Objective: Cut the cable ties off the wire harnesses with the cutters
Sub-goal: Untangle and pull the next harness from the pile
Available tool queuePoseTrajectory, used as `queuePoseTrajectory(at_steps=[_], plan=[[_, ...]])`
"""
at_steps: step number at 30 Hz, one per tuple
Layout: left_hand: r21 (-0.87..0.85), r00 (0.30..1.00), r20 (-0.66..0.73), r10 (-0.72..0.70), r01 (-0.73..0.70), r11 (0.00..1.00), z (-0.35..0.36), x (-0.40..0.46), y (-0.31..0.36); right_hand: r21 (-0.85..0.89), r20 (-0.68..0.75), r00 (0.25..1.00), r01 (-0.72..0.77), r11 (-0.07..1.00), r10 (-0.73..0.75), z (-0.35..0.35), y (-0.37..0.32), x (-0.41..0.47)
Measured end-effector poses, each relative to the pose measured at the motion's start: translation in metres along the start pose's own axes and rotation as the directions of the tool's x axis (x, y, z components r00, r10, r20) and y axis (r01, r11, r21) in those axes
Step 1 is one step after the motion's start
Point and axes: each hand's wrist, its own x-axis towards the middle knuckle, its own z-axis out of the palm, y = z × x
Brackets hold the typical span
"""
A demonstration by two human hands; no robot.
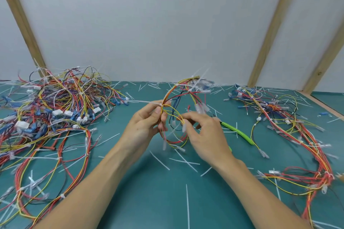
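Looking down from a head-worn camera at a teal-green bench point(149, 201) set against a pale wall with slanted wooden battens point(24, 24). At the left of the frame lies a large tangled pile of wire harnesses point(55, 109), red, yellow, blue and black wires with white and blue connectors, many with white cable ties on them, trailing in long loops toward the lower left corner. Cut white tie offcuts point(187, 204) are scattered all over the bench surface. In the centre, two bare forearms reach up from the bottom edge. The left hand point(147, 122) has its fingers curled around a small looped harness point(178, 109), gripping it at a bundled point where a white cable tie point(147, 101) sticks out to the left. This held harness is lifted above the bench, its loop rising toward the wall at centre frame, with clear-sleeved terminals dangling from it. The right hand point(202, 132), just to the right, pinches yellow wires of the same harness between thumb and fingertips; the image is slightly blurred here, so the exact wire cannot be told. Behind and to the right of that hand, the cutters point(238, 133) with bright green handles lie on the bench, partly hidden by the hand and held by neither hand. At the right of the frame a second, looser spread of harnesses point(290, 126) runs from the far edge of the bench down toward the lower right corner.
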Motion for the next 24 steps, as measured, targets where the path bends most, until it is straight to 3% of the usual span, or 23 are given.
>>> queuePoseTrajectory(at_steps=[3,8,12,15,19,21,24], plan=[[-0.058,0.999,-0.046,-0.018,0.015,0.998,-0.001,0.001,0.001,0.091,0.066,0.996,-0.068,0.994,0.062,0.0,-0.002,-0.001],[-0.213,0.993,-0.096,-0.063,0.041,0.976,-0.005,0.004,0.001,0.174,0.3,0.95,-0.139,0.975,0.082,0.003,-0.006,-0.004],[-0.295,0.989,-0.136,-0.057,0.015,0.955,-0.011,0.006,0.0,0.206,0.273,0.958,-0.143,0.968,0.084,0.002,-0.007,-0.005],[-0.348,0.979,-0.193,-0.061,-0.01,0.937,-0.016,0.009,0.001,0.003,0.272,0.959,-0.087,0.996,0.083,-0.001,-0.004,-0.003],[-0.347,0.969,-0.239,-0.063,-0.025,0.937,-0.019,0.011,0.003,-0.299,0.379,0.924,0.064,0.952,0.057,-0.001,0.005,-0.003],[-0.313,0.966,-0.248,-0.071,-0.01,0.95,-0.019,0.011,0.003,-0.263,0.283,0.959,0.061,0.963,0.016,0.0,0.006,-0.004],[-0.2,0.951,-0.298,-0.08,0.02,0.98,-0.02,0.009,0.002,-0.05,-0.011,1.0,-0.005,0.999,0.004,-0.004,0.006,-0.001]])
